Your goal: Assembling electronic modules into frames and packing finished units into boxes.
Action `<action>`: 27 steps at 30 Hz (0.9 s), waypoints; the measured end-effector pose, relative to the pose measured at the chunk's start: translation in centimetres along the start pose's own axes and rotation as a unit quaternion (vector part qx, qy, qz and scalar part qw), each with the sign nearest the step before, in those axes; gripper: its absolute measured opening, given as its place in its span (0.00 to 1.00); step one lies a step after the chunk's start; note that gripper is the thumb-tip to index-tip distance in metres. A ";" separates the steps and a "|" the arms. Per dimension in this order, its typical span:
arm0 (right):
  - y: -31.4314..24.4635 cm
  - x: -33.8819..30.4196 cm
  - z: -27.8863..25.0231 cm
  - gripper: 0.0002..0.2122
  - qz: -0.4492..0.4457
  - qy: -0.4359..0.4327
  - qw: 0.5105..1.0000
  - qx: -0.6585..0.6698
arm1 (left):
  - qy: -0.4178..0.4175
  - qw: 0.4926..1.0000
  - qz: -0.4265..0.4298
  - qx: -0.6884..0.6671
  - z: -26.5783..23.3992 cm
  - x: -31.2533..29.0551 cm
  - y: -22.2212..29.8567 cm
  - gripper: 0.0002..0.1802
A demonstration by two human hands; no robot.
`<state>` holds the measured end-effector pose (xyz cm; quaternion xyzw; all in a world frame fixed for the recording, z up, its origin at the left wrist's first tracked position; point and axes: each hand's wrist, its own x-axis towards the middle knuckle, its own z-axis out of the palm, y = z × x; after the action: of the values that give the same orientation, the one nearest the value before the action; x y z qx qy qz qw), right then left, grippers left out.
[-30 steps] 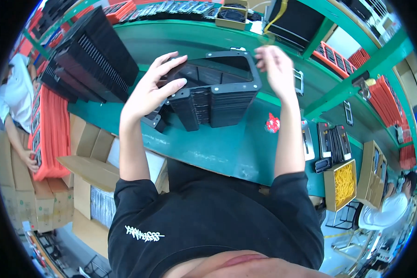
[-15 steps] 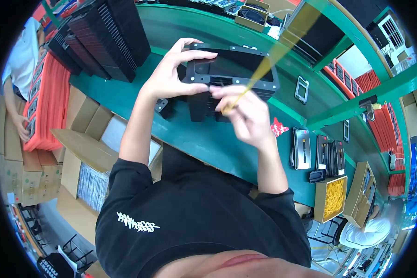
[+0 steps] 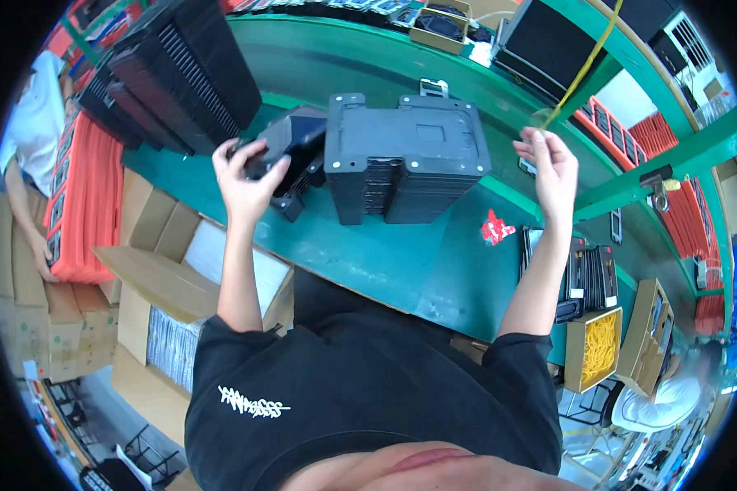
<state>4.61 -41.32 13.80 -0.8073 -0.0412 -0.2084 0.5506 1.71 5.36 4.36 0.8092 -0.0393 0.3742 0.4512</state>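
Head view: holding a black case [image 3: 305, 150] tilted in the left hand [image 3: 250, 186], left of the black stack [image 3: 405, 147] on the green surface [image 3: 360, 262], perhaps for not bumping it, with right hand [image 3: 555, 168] near the yellow cord [image 3: 591, 67], cannot tell if gripping.

Jagged white lettering [image 3: 254, 403] slants across the black T-shirt [image 3: 385, 376]. Pale label [image 3: 30, 369] on carton [image 3: 61, 360], far left: too small to read.
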 end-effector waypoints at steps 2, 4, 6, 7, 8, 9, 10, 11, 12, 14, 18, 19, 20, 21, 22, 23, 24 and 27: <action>0.0 0.9 0.5 0.19 0.032 -0.093 0.994 0.045 | -0.033 0.985 0.080 0.148 -0.8 -1.8 0.6 0.35; 0.9 2.7 0.5 0.19 0.047 -0.129 0.988 0.068 | -0.109 0.975 -0.006 0.195 -2.0 -2.8 2.1 0.43; 3.5 5.7 1.7 0.19 0.118 -0.156 0.975 0.107 | -0.115 0.975 -0.003 0.191 -2.1 -4.0 1.5 0.46; 5.9 7.3 2.7 0.19 0.074 -0.143 0.986 0.042 | -0.123 0.975 -0.002 0.187 -1.7 -4.3 1.1 0.49; 8.6 8.7 4.0 0.20 0.031 -0.130 0.991 -0.022 | -0.131 0.974 -0.002 0.185 -1.5 -4.1 1.0 0.52; 10.8 10.0 5.6 0.19 0.018 -0.138 0.989 -0.049 | -0.131 0.974 0.004 0.183 -1.3 -3.9 1.0 0.52; 12.7 11.4 7.9 0.18 0.003 -0.151 0.986 -0.073 | -0.146 0.972 -0.017 0.186 -1.3 -3.8 1.4 0.53; 14.6 12.8 10.2 0.16 -0.045 -0.147 0.972 -0.176 | -0.161 0.968 -0.039 0.188 -1.2 -3.7 1.8 0.55; 16.6 14.1 12.5 0.15 -0.092 -0.142 0.946 -0.275 | -0.176 0.963 -0.061 0.192 -1.2 -3.5 2.1 0.57; 19.6 15.8 16.6 0.14 -0.132 -0.145 0.927 -0.319 | -0.175 0.963 -0.073 0.193 -1.2 -3.5 2.4 0.57; 18.8 18.8 19.6 0.13 -0.137 -0.222 0.829 -0.495 | -0.196 0.954 -0.107 0.200 -1.5 -3.0 3.3 0.57; 18.4 19.0 20.8 0.14 -0.124 -0.264 0.780 -0.554 | -0.206 0.948 -0.124 0.208 -1.9 -2.9 3.7 0.56; 20.4 19.9 19.1 0.13 -0.126 -0.238 0.779 -0.567 | -0.229 0.943 -0.130 0.204 -1.9 -2.6 4.1 0.55; 22.6 20.3 16.4 0.12 -0.124 -0.210 0.778 -0.580 | -0.238 0.942 -0.127 0.200 -1.9 -1.8 4.6 0.55; 21.6 19.9 15.5 0.11 -0.048 -0.191 0.802 -0.564 | -0.280 0.917 -0.125 0.256 -2.8 -1.0 5.2 0.55; 18.7 19.7 14.0 0.11 0.024 -0.171 0.816 -0.551 | -0.319 0.889 -0.126 0.304 -3.5 -0.3 5.2 0.54; 16.5 19.4 11.6 0.13 0.015 -0.183 0.788 -0.587 | -0.361 0.855 -0.121 0.353 -3.9 0.5 5.6 0.54; 12.5 16.1 2.1 0.15 0.089 0.006 0.816 -0.571 | -0.273 0.905 -0.008 0.326 -0.4 3.5 4.1 0.53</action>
<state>23.60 -46.91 8.47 -0.9756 0.1604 -0.1498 0.0065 2.33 4.26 9.59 0.9819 -0.0306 0.1267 0.1372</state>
